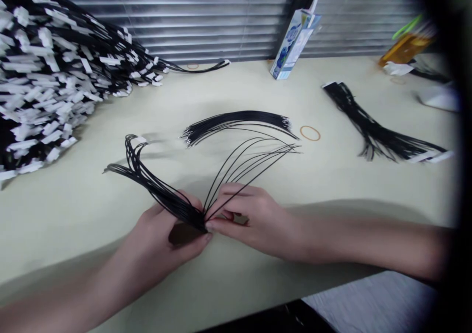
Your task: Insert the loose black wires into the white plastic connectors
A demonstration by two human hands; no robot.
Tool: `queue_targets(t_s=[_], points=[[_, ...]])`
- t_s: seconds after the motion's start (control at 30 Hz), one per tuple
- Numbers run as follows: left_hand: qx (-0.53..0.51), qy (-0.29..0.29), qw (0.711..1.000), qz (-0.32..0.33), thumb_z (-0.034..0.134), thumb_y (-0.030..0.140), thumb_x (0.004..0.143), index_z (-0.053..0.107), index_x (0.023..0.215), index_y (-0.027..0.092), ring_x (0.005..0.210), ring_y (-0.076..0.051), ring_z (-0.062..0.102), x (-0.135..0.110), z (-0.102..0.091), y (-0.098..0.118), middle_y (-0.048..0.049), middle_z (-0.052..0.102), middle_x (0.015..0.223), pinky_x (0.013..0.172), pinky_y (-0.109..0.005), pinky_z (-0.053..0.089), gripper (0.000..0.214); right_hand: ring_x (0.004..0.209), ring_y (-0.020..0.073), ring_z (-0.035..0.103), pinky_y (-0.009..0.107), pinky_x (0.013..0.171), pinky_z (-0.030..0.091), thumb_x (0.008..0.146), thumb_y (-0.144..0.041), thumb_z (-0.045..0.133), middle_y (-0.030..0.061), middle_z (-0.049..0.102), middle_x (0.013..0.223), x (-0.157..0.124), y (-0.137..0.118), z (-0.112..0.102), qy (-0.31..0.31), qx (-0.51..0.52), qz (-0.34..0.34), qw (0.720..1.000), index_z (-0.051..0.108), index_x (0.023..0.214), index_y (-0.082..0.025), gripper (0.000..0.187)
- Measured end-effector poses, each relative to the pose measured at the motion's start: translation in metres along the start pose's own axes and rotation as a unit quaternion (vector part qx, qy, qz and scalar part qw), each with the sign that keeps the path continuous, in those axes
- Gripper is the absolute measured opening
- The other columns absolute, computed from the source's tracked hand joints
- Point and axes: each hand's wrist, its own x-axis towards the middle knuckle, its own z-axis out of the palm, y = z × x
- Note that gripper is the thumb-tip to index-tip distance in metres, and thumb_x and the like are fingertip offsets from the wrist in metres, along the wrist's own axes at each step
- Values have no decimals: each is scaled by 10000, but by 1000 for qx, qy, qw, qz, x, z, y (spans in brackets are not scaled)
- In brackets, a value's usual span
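Note:
My left hand [162,235] is closed around a bundle of thin black wires [155,183], whose far ends fan out up and to the left, one with a white piece on it. Against the bundle's near end, my right hand [250,215] pinches with thumb and forefinger. Several single wires [239,163] spread from that pinch up to the right; the exact grip of the fingertips is partly hidden. Just beyond both hands lies a loose row of black wires [239,119] with bare, shiny ends.
A large heap of black cables with white connectors [47,77] fills the left back. Farther right are a drink carton [295,43], a rubber band [310,133], another black cable bundle [372,122] and an orange container [405,48]. Window blinds [206,18] stand behind the table.

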Motion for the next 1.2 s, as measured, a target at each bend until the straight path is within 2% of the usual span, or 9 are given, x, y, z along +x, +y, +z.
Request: queue_targets(t_s=[0.23,0.47,0.6,0.73,0.83,0.9,1.0,1.1,1.2], points=[[-2,-2,1000,-10,629,188,764,485,884,260,723,-106,561,-1,-1,2,66,566,811,632,-203,426,201,809,122,573,221,730,465,882,-176,544,52,631,845,-1,4,0,-30,-31,-45,998,668,870,-109,141],[-7,-13,1000,-21,598,188,775,497,911,242,801,-148,573,1,-1,4,25,576,866,696,-259,454,178,727,105,561,208,661,454,845,-163,577,21,619,792,1,0,-2,-29,13,-5,999,638,845,-138,66],[-3,-9,1000,-27,599,235,774,493,941,246,846,-173,576,0,-2,4,4,580,913,734,-295,477,198,610,88,494,206,551,409,858,-260,564,-7,576,725,8,3,-25,113,90,101,984,597,798,-180,106],[-5,-15,999,-41,582,242,776,504,941,260,824,-172,592,-1,-2,5,9,586,916,718,-292,498,183,528,86,412,214,493,360,892,-380,483,-29,452,638,18,35,-78,300,36,114,946,524,809,-209,195],[1,-18,999,-45,577,240,773,505,945,258,833,-178,599,0,-2,5,6,590,924,741,-303,506,188,577,106,467,237,529,390,919,-419,370,-3,501,703,20,72,-127,329,-36,129,935,546,922,-215,270],[7,-19,999,-47,575,239,770,507,947,254,851,-184,598,0,-2,6,1,593,937,756,-313,505,191,670,133,527,272,629,432,888,-406,429,36,584,785,17,95,-154,325,-105,152,927,598,899,-193,272],[8,-19,999,-50,573,241,765,516,933,247,853,-186,595,1,-3,7,-2,594,932,757,-316,506,178,780,184,584,323,769,442,786,-405,576,57,673,884,11,124,-174,253,-200,197,926,686,844,-192,246],[3,-20,999,-49,565,237,769,524,929,241,843,-183,596,0,-4,9,-9,592,928,744,-308,511,165,778,183,612,307,750,451,771,-376,586,37,694,935,8,142,-174,166,-263,219,925,712,898,-220,238],[-3,-27,998,-48,559,229,774,528,922,234,839,-186,599,1,-5,10,-19,595,931,720,-299,518,151,760,181,611,292,712,437,772,-320,579,35,694,898,10,147,-169,126,-324,217,912,711,901,-217,212]])
